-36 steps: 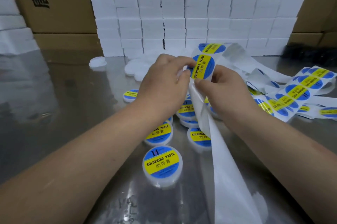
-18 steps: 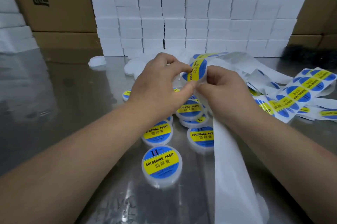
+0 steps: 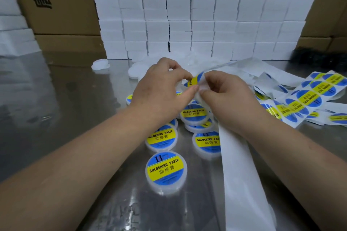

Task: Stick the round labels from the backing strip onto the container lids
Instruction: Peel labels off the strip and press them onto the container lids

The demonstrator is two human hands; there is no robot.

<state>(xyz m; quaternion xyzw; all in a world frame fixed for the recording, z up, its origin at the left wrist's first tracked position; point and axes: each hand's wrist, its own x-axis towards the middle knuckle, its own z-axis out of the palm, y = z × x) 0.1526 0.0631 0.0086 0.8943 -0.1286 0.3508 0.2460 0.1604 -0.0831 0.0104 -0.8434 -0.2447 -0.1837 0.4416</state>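
My left hand (image 3: pixel 161 89) pinches the edge of a round blue-and-yellow label (image 3: pixel 195 80) between thumb and forefinger. My right hand (image 3: pixel 223 93) pinches the white backing strip (image 3: pixel 242 170) just beside that label; the bare strip trails down toward me. Below the hands lie several white round containers with labelled lids, the nearest one (image 3: pixel 166 169) alone in front and others (image 3: pixel 161 139) clustered behind it. More strip with labels on it (image 3: pixel 311 97) lies folded at the right. A white unlabelled lid seems to sit under my left fingers, mostly hidden.
A wall of stacked white boxes (image 3: pixel 197 14) runs along the back of the shiny metal table (image 3: pixel 65 108). Cardboard cartons (image 3: pixel 56 1) stand at back left and right. Plain white lids (image 3: pixel 100 64) lie near the stack.
Both hands have lowered the strip and drawn it down; the label that stood upright between them is now tilted flat and partly peeled at my fingertips.
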